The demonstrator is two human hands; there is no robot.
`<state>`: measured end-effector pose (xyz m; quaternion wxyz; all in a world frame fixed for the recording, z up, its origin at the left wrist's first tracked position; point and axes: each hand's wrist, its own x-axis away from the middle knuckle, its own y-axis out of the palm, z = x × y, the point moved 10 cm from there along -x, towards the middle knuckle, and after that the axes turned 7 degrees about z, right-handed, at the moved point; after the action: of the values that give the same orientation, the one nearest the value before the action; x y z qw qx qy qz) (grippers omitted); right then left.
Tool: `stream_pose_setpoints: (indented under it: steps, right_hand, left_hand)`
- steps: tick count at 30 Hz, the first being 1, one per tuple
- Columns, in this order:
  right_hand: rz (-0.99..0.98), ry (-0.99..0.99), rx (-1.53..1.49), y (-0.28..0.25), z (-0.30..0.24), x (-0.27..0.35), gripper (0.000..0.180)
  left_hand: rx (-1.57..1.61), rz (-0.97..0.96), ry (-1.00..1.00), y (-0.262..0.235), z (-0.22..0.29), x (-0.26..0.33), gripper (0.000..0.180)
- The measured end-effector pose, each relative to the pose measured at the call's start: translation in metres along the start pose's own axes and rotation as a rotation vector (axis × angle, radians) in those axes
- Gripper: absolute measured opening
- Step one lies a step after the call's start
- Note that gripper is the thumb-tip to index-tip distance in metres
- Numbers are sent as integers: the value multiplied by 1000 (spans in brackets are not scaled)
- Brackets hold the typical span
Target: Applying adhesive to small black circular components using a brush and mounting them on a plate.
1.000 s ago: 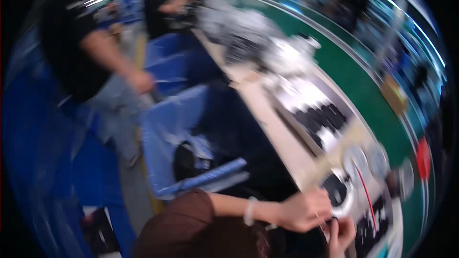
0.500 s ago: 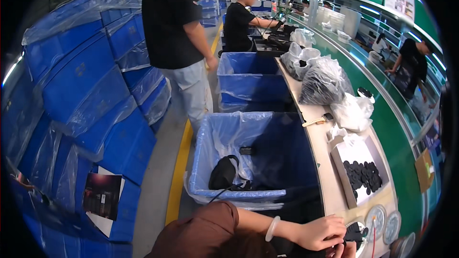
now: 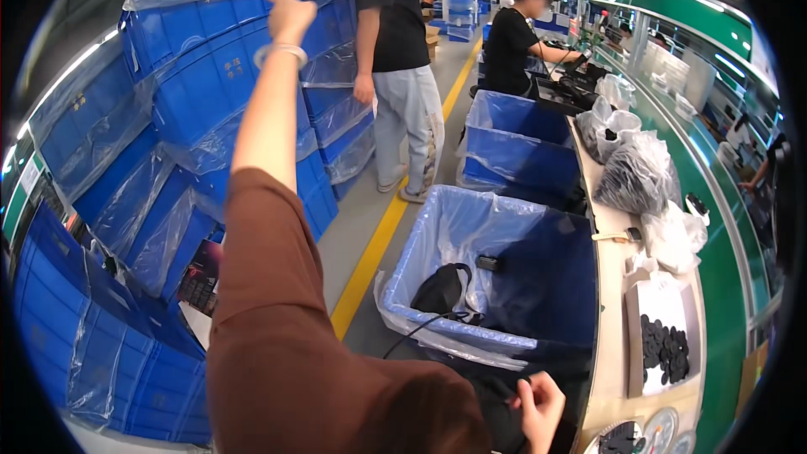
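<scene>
My left hand (image 3: 290, 19) is raised at the end of an outstretched arm, a pale bracelet (image 3: 282, 52) on its wrist. Its index finger points leftward, in front of the stacked blue crates (image 3: 197, 88), and nothing is in it. Low in the view, my right hand (image 3: 545, 408) has its fingers curled in beside the bench edge, next to dark fabric; whatever it may hold is hidden. A blue crate lined with clear plastic (image 3: 521, 340) stands just beyond, containing a black pouch-like item (image 3: 439, 288) and a small black block (image 3: 486, 262).
On the bench (image 3: 612, 319) to the right are a carton of black round pieces (image 3: 664, 349), a watch (image 3: 618, 235), filled plastic bags (image 3: 635, 176) and round dials (image 3: 660, 429). A person (image 3: 395, 59) stands in the aisle; another (image 3: 511, 42) works farther along the bench.
My left hand has left the bench and swung up to the far left, pointing. The right has drawn away from the dials to the bench edge. The view has turned left.
</scene>
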<state>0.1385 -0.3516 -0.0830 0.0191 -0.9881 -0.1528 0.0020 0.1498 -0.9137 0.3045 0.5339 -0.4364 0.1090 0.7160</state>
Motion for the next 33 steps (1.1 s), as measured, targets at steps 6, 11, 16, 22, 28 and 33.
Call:
stream_pose_setpoints:
  steps: [6,11,16,22,28,33]
  right_hand:
    - [-26,148,140,12,109,-40,22]
    - [160,217,12,-23,154,-44,22]
    - [257,248,-133,-41,176,-47,20]
    - [304,250,-96,-48,182,-42,19]
    - [312,242,-91,-50,184,-38,19]
    - [312,235,-81,-52,187,-37,19]
  left_hand:
    - [-170,-62,-177,-6,-43,-18,87]
    - [-187,-71,-206,2,-40,-3,87]
    - [-188,-69,-217,11,-38,7,89]
    - [-182,-73,-228,12,-34,12,88]
    - [-188,-69,-223,7,-29,12,86]
    - [-177,-129,-216,8,-23,15,87]
